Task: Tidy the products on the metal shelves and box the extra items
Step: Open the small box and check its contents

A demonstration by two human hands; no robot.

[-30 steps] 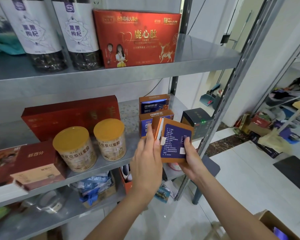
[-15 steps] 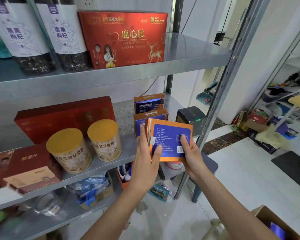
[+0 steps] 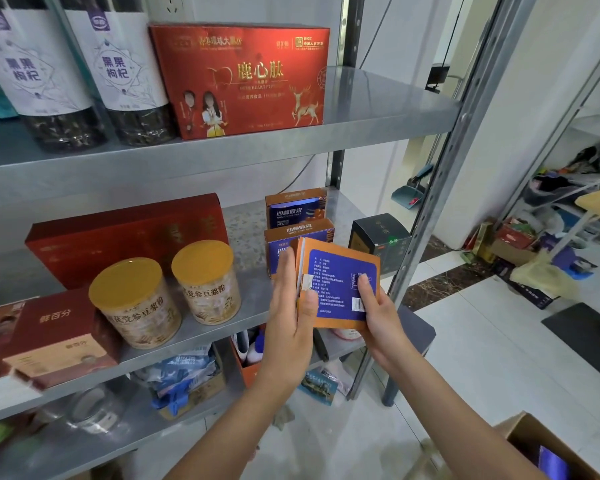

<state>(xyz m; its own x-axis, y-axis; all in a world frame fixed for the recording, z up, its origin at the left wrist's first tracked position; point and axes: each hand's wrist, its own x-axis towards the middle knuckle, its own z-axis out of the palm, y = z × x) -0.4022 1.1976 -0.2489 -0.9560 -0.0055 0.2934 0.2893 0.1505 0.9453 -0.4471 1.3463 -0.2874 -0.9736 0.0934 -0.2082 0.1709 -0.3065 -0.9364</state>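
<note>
An orange and blue box (image 3: 336,282) is held upright in front of the middle metal shelf (image 3: 243,306), its printed back facing me. My right hand (image 3: 378,317) grips its lower right corner, thumb on the back face. My left hand (image 3: 291,313) holds its left edge, fingers stretched up along the side and thumb on the front corner. Two matching orange and blue boxes (image 3: 297,233) stand on the shelf right behind it. A cardboard box (image 3: 548,448) sits open on the floor at the bottom right.
Two yellow-lidded cans (image 3: 205,282) and red gift boxes (image 3: 125,233) fill the middle shelf's left; a black box (image 3: 378,237) stands at its right end. The top shelf carries two tall jars (image 3: 125,71) and a red box (image 3: 243,77). A steel upright (image 3: 440,188) runs beside my hands.
The box has turned slightly between my hands and sits a little higher against the shelf. Both hands keep their hold on it.
</note>
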